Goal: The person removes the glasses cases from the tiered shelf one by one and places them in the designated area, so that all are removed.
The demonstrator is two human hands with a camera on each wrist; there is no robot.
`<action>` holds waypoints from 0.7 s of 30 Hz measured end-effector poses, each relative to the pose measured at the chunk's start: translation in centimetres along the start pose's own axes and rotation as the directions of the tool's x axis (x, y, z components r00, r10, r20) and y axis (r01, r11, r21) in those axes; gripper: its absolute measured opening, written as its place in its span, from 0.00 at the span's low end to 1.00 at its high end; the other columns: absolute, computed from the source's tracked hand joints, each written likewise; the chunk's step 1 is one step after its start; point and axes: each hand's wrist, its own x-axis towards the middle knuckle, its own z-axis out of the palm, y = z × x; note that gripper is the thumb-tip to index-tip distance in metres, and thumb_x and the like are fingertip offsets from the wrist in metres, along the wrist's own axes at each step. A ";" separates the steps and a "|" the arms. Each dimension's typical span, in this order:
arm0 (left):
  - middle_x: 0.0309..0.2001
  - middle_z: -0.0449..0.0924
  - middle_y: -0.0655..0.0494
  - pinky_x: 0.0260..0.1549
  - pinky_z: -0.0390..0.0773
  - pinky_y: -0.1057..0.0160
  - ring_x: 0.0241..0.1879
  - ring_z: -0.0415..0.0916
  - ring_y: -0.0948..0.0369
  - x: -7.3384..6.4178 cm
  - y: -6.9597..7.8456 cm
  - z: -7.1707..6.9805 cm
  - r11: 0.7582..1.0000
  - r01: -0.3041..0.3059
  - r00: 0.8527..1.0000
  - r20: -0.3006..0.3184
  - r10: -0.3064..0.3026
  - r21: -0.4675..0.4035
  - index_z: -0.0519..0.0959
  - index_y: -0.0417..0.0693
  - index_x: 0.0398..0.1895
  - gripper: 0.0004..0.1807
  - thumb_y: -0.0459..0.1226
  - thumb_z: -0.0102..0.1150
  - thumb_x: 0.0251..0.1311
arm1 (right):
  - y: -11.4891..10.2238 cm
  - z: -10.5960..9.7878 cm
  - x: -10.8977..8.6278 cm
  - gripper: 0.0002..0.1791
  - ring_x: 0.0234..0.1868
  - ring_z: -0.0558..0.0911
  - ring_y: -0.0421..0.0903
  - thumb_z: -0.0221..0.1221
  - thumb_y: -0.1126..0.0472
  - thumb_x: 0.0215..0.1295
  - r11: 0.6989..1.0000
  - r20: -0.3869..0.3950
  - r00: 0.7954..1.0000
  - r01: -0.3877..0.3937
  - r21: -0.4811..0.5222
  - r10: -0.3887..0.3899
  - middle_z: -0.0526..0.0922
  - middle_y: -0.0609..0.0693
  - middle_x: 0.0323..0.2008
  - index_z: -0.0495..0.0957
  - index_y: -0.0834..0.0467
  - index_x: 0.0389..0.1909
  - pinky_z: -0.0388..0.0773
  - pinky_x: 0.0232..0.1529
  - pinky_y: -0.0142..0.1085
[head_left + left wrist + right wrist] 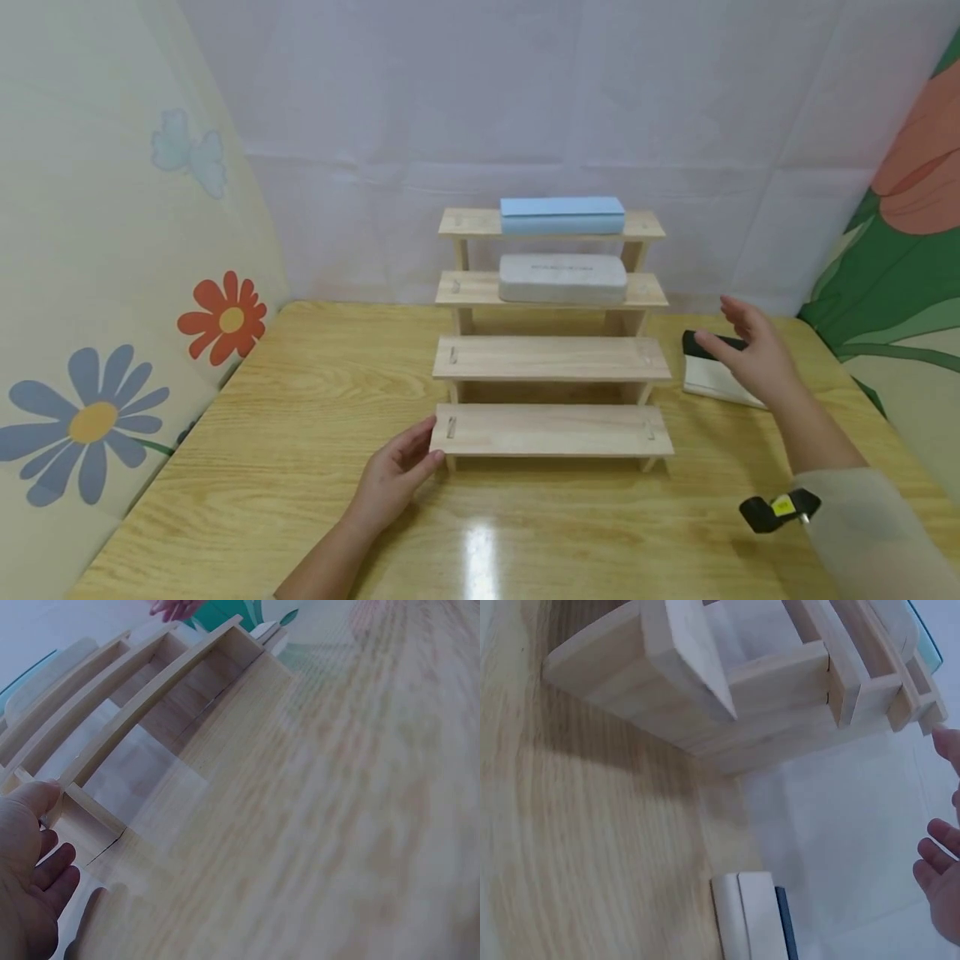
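Observation:
A four-tier wooden display stand point(551, 358) stands on the table. My left hand point(393, 471) grips the left end of its lowest step, thumb at the front corner and fingers behind; in the left wrist view the thumb point(37, 799) lies against the board end. A light blue glasses case point(562, 217) lies on the top step, and a pale grey oblong case point(562, 279) with faint lettering on the step below. My right hand point(757, 354) hovers with fingers extended, holding nothing, overlapping a black-and-white case point(712, 379) right of the stand.
The wood-grain table point(337, 358) runs around the stand. White cloth point(420, 100) hangs behind it, with flower-printed panels point(97, 425) at both sides. A black strap piece with a yellow label point(782, 506) sits at my right sleeve. The two lower steps are bare.

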 end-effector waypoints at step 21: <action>0.61 0.77 0.42 0.53 0.75 0.76 0.58 0.77 0.54 0.0 0.0 0.0 1.000 -0.009 1.000 0.005 0.009 0.006 0.73 0.37 0.63 0.26 0.32 0.64 0.61 | -4.7 1.3 2.4 0.46 0.74 0.53 0.69 0.59 0.43 0.67 0.999 0.085 0.995 0.051 -0.014 -0.049 0.52 0.64 0.76 0.48 0.56 0.77 0.54 0.71 0.65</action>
